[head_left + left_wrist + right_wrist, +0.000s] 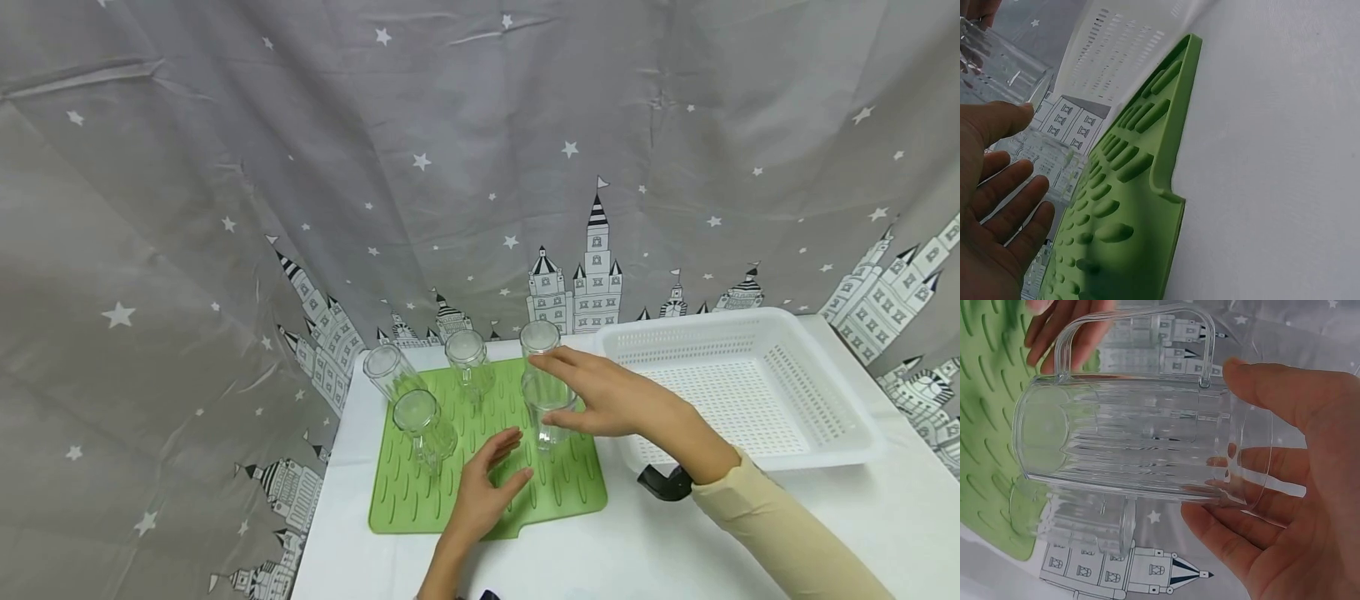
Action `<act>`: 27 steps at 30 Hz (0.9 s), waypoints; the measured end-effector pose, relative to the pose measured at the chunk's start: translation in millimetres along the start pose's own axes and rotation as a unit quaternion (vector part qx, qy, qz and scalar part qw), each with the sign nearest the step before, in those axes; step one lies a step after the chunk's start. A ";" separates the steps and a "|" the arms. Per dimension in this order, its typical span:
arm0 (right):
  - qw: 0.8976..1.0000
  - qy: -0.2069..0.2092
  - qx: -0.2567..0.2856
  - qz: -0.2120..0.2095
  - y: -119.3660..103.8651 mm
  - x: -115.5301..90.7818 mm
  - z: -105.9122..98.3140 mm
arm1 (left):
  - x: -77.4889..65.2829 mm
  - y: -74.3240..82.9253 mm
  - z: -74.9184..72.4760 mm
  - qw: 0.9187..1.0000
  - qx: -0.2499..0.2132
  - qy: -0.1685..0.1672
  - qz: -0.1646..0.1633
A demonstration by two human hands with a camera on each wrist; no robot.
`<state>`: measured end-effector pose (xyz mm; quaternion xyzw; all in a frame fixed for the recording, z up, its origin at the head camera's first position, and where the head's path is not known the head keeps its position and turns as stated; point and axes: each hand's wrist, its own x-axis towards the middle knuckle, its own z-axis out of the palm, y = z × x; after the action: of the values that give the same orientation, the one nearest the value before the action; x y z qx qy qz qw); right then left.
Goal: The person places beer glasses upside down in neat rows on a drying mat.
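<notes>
Over the right part of the green ribbed mat (pixel 480 500), my right hand (pixel 615 396) grips a clear glass mug (pixel 1141 437) near its rim, thumb on one side and fingers on the other. The mug's handle (pixel 1210 347) faces my left hand (pixel 483 492), which hovers over the mat's front with its fingers apart and nothing in them. In the left wrist view the left thumb overlaps the held mug's lower end; contact cannot be told. Other clear mugs stand on the mat: one front left (pixel 423 421), one back left (pixel 390 371), one back middle (pixel 468 362), one back right (pixel 540 335).
A white perforated plastic basket (pixel 832 367) stands to the right of the mat, beneath and behind my right forearm. White cloth covers the table (pixel 600 558). A grey curtain (pixel 480 167) printed with stars and castles hangs right behind the mugs and along the left.
</notes>
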<state>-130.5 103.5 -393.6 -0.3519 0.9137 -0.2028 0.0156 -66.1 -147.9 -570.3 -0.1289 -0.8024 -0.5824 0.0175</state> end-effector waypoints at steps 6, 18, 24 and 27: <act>1.000 -0.008 0.006 -0.011 -4.9 1.9 2.5 | 5.8 1.0 4.8 1.000 0.013 -0.007 0.019; 0.999 -0.025 0.021 -0.016 -10.9 5.7 12.5 | 13.0 2.2 12.2 0.999 0.023 -0.006 0.049; 0.999 -0.035 0.025 -0.031 -15.1 6.3 15.3 | 12.7 3.2 12.7 0.999 0.022 -0.002 0.036; 0.998 -0.039 0.027 -0.042 -17.4 6.3 15.7 | 13.3 4.2 13.0 0.999 0.024 0.000 0.033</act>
<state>-121.5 82.1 -400.6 -0.3974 0.8908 -0.2143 0.0521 -76.4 -132.0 -568.3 -0.1548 -0.8117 -0.5618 0.0395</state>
